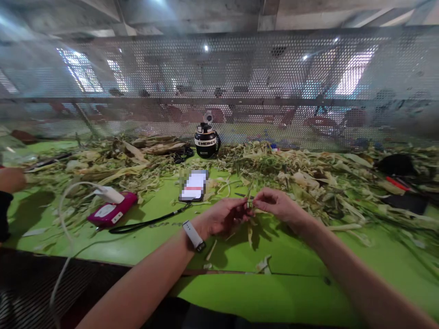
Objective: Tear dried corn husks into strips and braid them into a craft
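Observation:
Over the green table (291, 292), both hands meet at a thin pale green plant piece (249, 204). My left hand (228, 217), with a light-strapped watch on its wrist, is closed round the piece from the left. From the right, my right hand (274, 203) pinches it between thumb and fingertips. A dry leafy end (250, 235) hangs below the fingers. Just behind the hands lies a dark slim tool (240, 195), partly hidden. Small husk scraps (264, 265) lie on the table nearer to me.
A phone (195, 185) with a black strap lies left of the hands, beside a magenta power bank (111, 210) with a white plug and cable. Behind stand a black jug (206, 140) and heaps of husks (308, 169). Another person's hand (12, 179) is at far left.

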Demonstrator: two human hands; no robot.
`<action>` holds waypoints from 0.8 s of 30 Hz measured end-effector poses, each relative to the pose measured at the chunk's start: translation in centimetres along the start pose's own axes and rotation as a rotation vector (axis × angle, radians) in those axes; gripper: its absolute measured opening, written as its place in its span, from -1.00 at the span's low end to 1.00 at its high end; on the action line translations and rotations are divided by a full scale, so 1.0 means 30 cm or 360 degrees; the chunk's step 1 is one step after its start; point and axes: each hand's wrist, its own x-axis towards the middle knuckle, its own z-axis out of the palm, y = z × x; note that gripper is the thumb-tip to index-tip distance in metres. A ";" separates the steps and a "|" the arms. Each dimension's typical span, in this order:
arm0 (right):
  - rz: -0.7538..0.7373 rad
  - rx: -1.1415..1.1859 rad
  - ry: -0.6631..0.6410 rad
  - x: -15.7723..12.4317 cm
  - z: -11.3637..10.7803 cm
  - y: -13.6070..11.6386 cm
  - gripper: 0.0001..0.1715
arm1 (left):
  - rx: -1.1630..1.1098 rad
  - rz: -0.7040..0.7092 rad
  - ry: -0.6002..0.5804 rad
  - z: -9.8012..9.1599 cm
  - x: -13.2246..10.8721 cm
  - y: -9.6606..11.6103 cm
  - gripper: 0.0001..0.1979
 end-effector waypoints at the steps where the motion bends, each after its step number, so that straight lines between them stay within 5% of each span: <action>1: -0.0022 -0.0089 -0.0040 -0.002 -0.007 0.002 -0.64 | -0.0077 -0.0033 0.0007 0.001 -0.001 0.003 -0.82; 9: -0.0069 -0.0502 -0.0263 -0.011 -0.044 0.010 -0.64 | -0.0275 -0.0015 -0.0053 -0.008 -0.003 0.007 -0.86; 17: -0.0149 -0.0502 -0.0207 -0.015 -0.025 0.008 -0.77 | -0.0265 0.0111 -0.0061 -0.008 0.008 -0.003 -0.90; 20: -0.0088 -0.0469 -0.0247 -0.017 -0.027 -0.012 -0.67 | -0.0211 0.0128 -0.0030 -0.028 0.027 -0.005 -0.89; 24: 0.0051 -0.0437 -0.0056 -0.013 -0.035 -0.023 -0.57 | 0.0062 0.0343 0.0083 -0.059 0.044 -0.005 -0.87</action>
